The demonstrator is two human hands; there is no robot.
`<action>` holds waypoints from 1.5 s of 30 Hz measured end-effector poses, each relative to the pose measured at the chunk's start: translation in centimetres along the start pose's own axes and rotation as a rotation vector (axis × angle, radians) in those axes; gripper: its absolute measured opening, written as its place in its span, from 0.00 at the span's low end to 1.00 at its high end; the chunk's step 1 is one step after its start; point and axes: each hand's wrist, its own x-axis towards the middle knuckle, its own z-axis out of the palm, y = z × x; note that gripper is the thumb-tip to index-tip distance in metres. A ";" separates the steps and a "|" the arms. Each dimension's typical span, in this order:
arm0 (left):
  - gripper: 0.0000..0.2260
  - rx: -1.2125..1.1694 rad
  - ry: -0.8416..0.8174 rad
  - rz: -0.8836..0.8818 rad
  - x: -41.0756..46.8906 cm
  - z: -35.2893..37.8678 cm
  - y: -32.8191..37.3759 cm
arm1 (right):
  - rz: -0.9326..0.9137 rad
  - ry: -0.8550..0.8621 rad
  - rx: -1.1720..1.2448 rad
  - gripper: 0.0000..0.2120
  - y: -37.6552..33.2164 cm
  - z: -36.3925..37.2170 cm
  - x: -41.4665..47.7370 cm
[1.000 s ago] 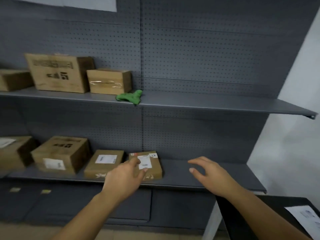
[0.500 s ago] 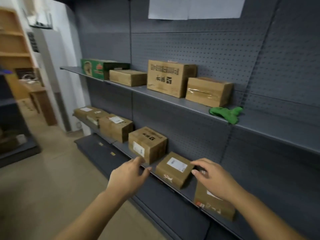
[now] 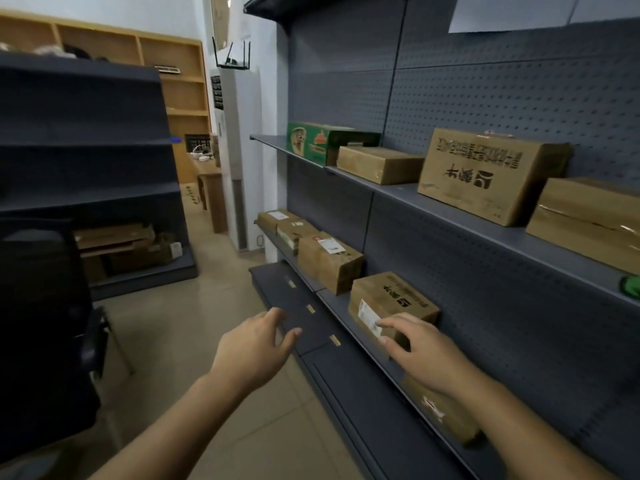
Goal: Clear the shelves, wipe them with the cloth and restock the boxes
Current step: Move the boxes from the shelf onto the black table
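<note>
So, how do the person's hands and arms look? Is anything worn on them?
The left hand and the right hand are bare: no gloves, and no rings that I can see. The left forearm and the right forearm are bare too, with no sleeve, watch or bracelet in view down to the picture's edge.

View swung further left: the aisle and a second rack (image 3: 86,133) are now in frame, and the cloth (image 3: 631,287) is cut off at the right edge. Right hand (image 3: 422,355) moved along the lower shelf (image 3: 337,308) from the flat parcel (image 3: 446,420) to the printed box (image 3: 391,299). Its fingertips are now at the label, with the parcel under the wrist. Left hand (image 3: 252,351) is now clear of the box, over the base deck (image 3: 277,282).
</note>
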 end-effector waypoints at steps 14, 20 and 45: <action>0.22 0.007 0.060 -0.046 14.9 -3.3 -12.4 | -0.054 0.024 0.016 0.17 -7.7 3.5 19.0; 0.22 0.001 0.067 -0.070 19.7 -3.1 -15.9 | -0.066 -0.010 0.016 0.17 -8.9 4.6 26.1; 0.24 -0.010 0.171 -0.275 45.0 -2.0 -25.7 | -0.295 -0.111 -0.030 0.19 -11.2 6.2 59.3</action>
